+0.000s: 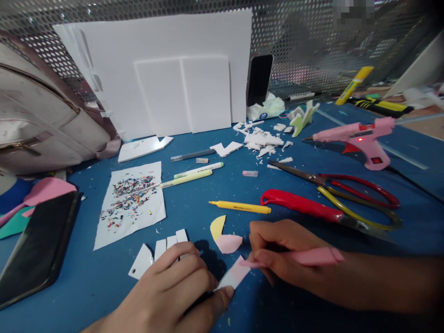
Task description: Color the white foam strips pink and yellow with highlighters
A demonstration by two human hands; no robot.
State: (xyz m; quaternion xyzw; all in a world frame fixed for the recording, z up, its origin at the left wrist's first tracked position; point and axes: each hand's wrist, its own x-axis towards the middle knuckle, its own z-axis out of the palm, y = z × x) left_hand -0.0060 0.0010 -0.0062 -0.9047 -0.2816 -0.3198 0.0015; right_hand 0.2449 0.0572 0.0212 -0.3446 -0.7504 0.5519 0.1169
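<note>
My left hand [173,289] presses down on a small white foam piece [234,274] on the blue table, thumb on its near corner. My right hand [284,256] grips a pink pen [305,256] whose tip touches that piece. Several small white cut pieces [159,252] lie just left of my left hand. A yellow and a pink paper cutout [225,236] lie just beyond the foam piece.
A yellow marker [239,206], a red utility knife [301,206], scissors [347,189] and a lit pink glue gun [360,136] lie to the right. A paper sheet with glitter [130,201], pens, foam scraps [260,138], white boards [180,83], a phone [259,78], a bag [41,120] and a black tablet [38,249] surround them.
</note>
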